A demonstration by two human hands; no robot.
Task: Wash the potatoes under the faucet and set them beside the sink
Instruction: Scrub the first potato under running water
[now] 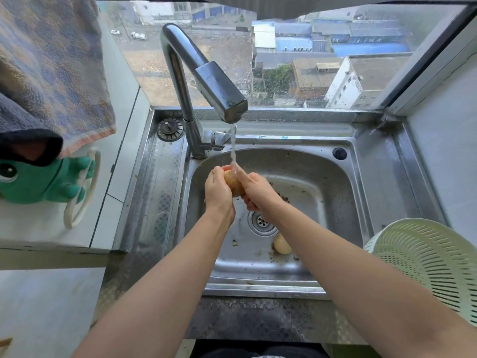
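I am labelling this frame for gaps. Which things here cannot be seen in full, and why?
Head view:
1. The held potato: mostly covered by the left hand and right hand.
2. The second potato in the sink: partly behind the right forearm.
3. The colander: cut off by the right edge.

We count 2 potatoes: 1 held potato (pixel 233 186) and 1 loose potato (pixel 281 244). We see 2 hands, 1 left hand (pixel 219 193) and 1 right hand (pixel 255 188). We find 1 faucet (pixel 206 81), 1 sink (pixel 335 202), 1 drain (pixel 262 224), 1 spare strainer plug (pixel 170 129), 1 white colander (pixel 426 259), 1 green frog toy (pixel 44 180), 1 white ring (pixel 97 164) and 2 hanging cloths: 1 patterned cloth (pixel 51 60), 1 dark cloth (pixel 25 135).
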